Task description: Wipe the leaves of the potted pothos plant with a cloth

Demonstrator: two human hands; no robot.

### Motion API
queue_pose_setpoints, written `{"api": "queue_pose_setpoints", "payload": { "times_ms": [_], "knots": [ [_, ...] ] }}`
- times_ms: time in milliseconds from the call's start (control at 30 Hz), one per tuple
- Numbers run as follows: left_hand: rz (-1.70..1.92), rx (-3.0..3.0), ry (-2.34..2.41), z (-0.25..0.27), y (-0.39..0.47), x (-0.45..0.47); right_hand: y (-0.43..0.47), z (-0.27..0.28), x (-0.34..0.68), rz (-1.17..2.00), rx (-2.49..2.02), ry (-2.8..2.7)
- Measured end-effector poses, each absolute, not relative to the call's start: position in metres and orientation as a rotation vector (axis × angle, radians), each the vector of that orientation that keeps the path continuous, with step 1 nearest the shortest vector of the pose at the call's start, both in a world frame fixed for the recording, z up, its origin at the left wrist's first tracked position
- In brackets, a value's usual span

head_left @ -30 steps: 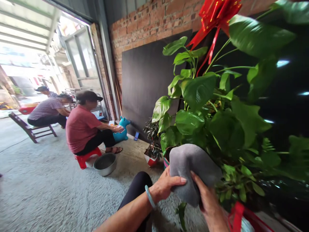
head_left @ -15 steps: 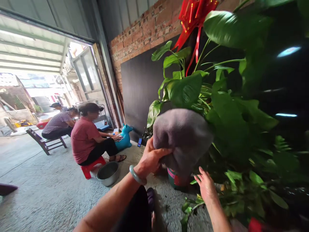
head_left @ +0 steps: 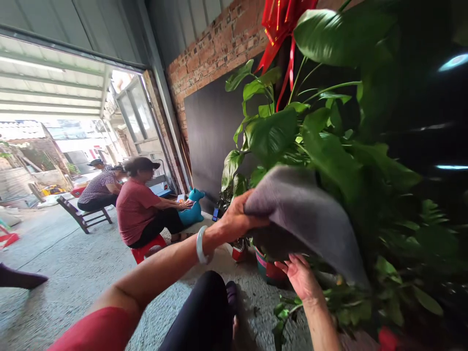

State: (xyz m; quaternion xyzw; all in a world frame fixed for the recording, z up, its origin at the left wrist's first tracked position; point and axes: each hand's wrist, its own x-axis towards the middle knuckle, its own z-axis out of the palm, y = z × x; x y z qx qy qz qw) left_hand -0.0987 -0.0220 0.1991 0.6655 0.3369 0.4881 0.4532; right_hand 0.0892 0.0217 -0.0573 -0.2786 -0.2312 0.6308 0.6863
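My left hand (head_left: 236,218), with a pale bangle (head_left: 201,244) at the wrist, grips one corner of a grey cloth (head_left: 310,214). The cloth fans out to the right, somewhat blurred, in front of a large-leaved potted plant (head_left: 272,131). Below the cloth's lower edge, my right hand (head_left: 302,279) is turned palm up with its fingers apart; its fingertips come close to the cloth, and I cannot tell whether they touch it. Behind that hand shows the plant's pot (head_left: 268,268), partly covered by cloth and leaves.
A person in a red shirt (head_left: 139,209) sits on a red stool (head_left: 146,247), hands at a blue animal-shaped toy (head_left: 192,212). Another seated person (head_left: 97,187) is beyond, beside a wooden chair (head_left: 82,214). Leafy stems (head_left: 288,312) lie on the concrete floor at right.
The cloth has gone from a bunched bundle to a spread, hanging sheet reaching further right. My left hand has risen slightly, and my right hand has moved left beneath the cloth.
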Motion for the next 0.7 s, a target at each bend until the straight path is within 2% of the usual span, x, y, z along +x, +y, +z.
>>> {"api": "queue_pose_setpoints", "payload": {
  "times_ms": [100,167,233,333,400,500,567,700],
  "knots": [
    [1.541,1.602,0.767,0.204,-0.002,-0.086,0.017,-0.042,0.078,1.421,-0.606,-0.466],
    [1.446,1.535,0.834,0.189,0.001,-0.085,0.015,-0.036,0.075,1.427,-0.605,-0.446],
    [1.184,1.469,0.934,0.171,-0.008,-0.092,0.014,-0.034,0.077,1.435,-0.611,-0.428],
    [0.950,1.437,0.968,0.171,-0.028,-0.110,0.015,-0.034,0.083,1.426,-0.615,-0.384],
    [1.038,1.448,0.917,0.190,-0.032,-0.118,0.014,-0.031,0.089,1.420,-0.603,-0.366],
    [1.370,1.414,0.820,0.218,-0.021,-0.118,0.008,-0.019,0.096,1.406,-0.562,-0.346],
    [1.481,1.383,0.792,0.218,-0.012,-0.113,0.002,-0.013,0.098,1.405,-0.547,-0.332],
    [1.167,1.391,0.888,0.176,-0.019,-0.109,-0.004,-0.015,0.101,1.433,-0.587,-0.417]
  ]
}}
